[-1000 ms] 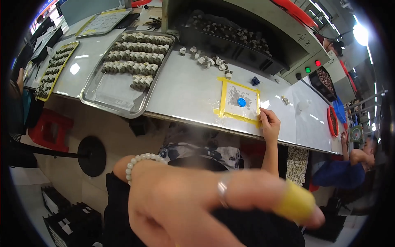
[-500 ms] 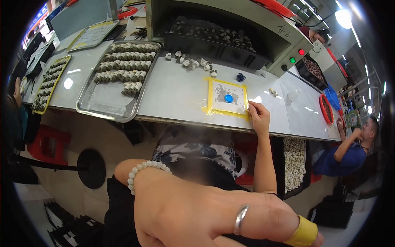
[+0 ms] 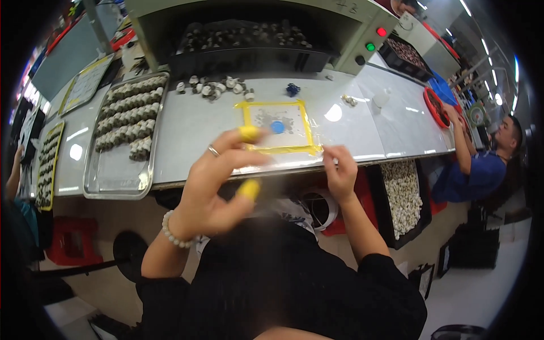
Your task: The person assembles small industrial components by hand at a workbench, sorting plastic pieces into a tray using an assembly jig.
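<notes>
My left hand (image 3: pixel 221 181), blurred, is raised over the table's front edge with its thumb and fingers spread and nothing visible between them. Yellow wraps cover two of its digits. Under and beyond its fingertips lies a white square sheet (image 3: pixel 289 113) with a yellow tape border and grey smudges. A round blue disc (image 3: pixel 277 127) rests on it. Close to the sheet's near right corner, my right hand (image 3: pixel 340 173) has its fingertips pinched together; what they hold, if anything, is too small to name. A dark blue lump (image 3: pixel 293 89) sits just behind the sheet.
Left stands a metal tray (image 3: pixel 122 175) with rows of small grey-and-white parts. Loose similar parts (image 3: pixel 218 88) lie before a black bin (image 3: pixel 249 61) under a machine housing. A black crate (image 3: pixel 401 198) of whitish pieces is below the table at right, near a person in blue (image 3: pixel 473 175).
My left hand has swung from close in front of the camera to over the table, near the taped sheet. My right hand stays pinched near the sheet's right side. The view has shifted.
</notes>
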`<state>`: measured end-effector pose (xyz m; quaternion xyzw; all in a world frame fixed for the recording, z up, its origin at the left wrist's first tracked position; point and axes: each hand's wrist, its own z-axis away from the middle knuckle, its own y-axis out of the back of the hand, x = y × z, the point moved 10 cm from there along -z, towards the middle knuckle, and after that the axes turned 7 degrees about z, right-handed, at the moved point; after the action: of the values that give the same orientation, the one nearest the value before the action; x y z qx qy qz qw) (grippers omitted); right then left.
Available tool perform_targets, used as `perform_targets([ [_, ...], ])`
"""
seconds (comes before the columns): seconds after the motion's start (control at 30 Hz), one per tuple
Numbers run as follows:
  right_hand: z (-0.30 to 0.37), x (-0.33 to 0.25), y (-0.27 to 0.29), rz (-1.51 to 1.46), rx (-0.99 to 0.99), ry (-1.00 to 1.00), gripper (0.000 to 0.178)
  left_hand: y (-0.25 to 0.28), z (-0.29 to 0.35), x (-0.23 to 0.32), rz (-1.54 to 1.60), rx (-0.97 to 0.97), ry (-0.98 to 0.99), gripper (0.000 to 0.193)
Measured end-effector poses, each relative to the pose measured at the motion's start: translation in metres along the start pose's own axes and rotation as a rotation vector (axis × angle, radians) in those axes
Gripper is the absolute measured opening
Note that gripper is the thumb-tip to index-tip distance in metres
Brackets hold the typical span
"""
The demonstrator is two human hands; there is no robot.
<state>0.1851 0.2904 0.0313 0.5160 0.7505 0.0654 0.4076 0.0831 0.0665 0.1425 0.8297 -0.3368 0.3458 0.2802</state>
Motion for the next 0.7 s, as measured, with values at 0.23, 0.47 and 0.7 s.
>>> perform_targets([
  [0.23,0.272,0.122,-0.020,0.234,-0.761,-0.547,0.024,-0.006,0.036,-0.106,-0.796,-0.135,0.075,0.054],
  [0.47,0.451,0.126,-0.066,-0.093,-1.277,-1.012,0.037,-0.018,0.043,-0.131,-0.842,-0.378,0.263,0.089],
  [0.7,0.407,0.176,-0.182,-0.198,-1.202,-0.899,0.038,-0.004,0.045,-0.145,-0.843,-0.461,0.391,0.100],
])
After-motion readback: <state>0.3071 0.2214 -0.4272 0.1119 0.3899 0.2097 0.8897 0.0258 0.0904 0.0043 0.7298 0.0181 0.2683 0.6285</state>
